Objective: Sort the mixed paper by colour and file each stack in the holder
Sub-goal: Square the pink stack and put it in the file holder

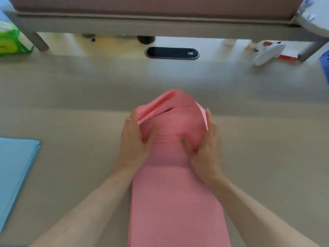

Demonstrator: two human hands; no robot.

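Now | pink stack (176, 202) long axis near-to-far | left hand (132, 139), right hand (204, 148) grasping it

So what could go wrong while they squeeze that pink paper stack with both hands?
The stack of pink paper sheets is bowed upward between the left hand and the right hand; squeezed harder, the sheets might crease.
Its far edge is fanning apart, so loose sheets could slip onto the beige desk.
The stack of blue paper sheets lies to the left; a stray pink sheet landing there would mix the colours.
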